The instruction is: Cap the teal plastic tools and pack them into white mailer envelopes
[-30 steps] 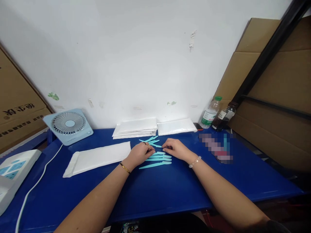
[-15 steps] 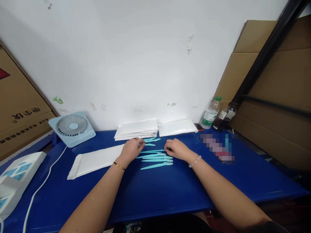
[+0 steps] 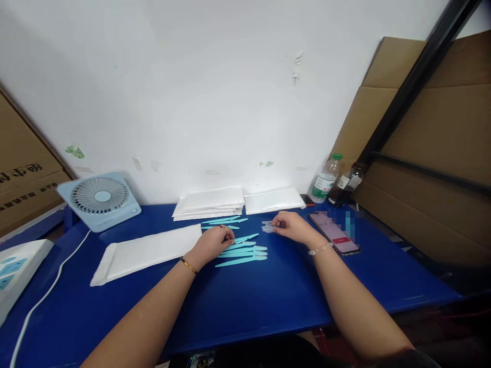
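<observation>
My left hand [image 3: 213,243], with a ring and a dark bracelet, is closed over the handle end of a turquoise eyebrow razor [image 3: 245,238]. Below that razor lies a row of similar eyebrow razors [image 3: 241,259], their right ends pale and clear. A few more turquoise razors [image 3: 224,221] rest behind my left hand. On the right, my right hand [image 3: 289,226] has thumb and fingers pinched at small clear plastic caps [image 3: 267,226] on the table. One cap seems to be in or touching the fingertips.
White padded envelopes [image 3: 209,201] are stacked by the wall, another envelope [image 3: 274,199] beside them. A long white envelope [image 3: 149,250] lies left. Around the blue table [image 3: 249,301] are a fan [image 3: 102,197], power strip [image 3: 23,271], phone [image 3: 333,232], water bottle [image 3: 323,184] and dark bottle [image 3: 345,188].
My right hand has moved away from the razor row to the right, uncovering the clear caps. My left hand has come slightly right and down over a razor. The view has shifted.
</observation>
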Demonstrator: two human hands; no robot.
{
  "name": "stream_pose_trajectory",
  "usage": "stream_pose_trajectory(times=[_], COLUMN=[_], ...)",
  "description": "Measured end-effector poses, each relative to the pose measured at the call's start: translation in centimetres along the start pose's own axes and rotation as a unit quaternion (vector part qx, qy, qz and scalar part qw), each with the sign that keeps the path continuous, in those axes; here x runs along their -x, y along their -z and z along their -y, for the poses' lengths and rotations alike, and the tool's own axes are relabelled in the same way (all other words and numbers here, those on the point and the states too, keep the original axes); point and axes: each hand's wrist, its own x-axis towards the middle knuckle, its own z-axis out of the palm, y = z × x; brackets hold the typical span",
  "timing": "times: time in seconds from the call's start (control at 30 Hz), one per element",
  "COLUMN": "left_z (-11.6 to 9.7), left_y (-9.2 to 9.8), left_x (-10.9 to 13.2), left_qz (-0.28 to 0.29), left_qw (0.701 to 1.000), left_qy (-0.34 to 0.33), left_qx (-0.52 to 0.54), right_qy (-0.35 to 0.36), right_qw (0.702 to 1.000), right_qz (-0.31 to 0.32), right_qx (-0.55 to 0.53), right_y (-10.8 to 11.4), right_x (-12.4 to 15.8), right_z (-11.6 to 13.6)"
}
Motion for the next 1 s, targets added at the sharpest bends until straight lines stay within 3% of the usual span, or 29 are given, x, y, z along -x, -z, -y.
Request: stream_pose_trajectory(times=[0.23,0.63,0.87,1.0], left_z=[0.5,0.7,1.1,0.7], left_y=[-0.2,-0.2,0.1,1.0], left_x=[-0.3,-0.2,-0.3,0.1], left_qz=[0.019,-0.002,-0.028,0.007], left_qw=[0.999,0.999,0.999,1.0], left_qy=[0.016,0.026,0.027,0.007], left_qx=[0.042,0.023,0.01,0.012], right_qy=[0.034,0.001,0.053,0.052], right_qw=[0.999,0.994,0.995,0.995], right_qz=[0.035,0.015,0.058,0.068], right_qx=[0.003,-0.107,-0.059,-0.056], right_y=[-2.2,-1.7,-1.8,-2.0], right_x=[-0.6,-0.2,-0.1,-0.2], right_z=[1.3,1.8,2.0,2.0])
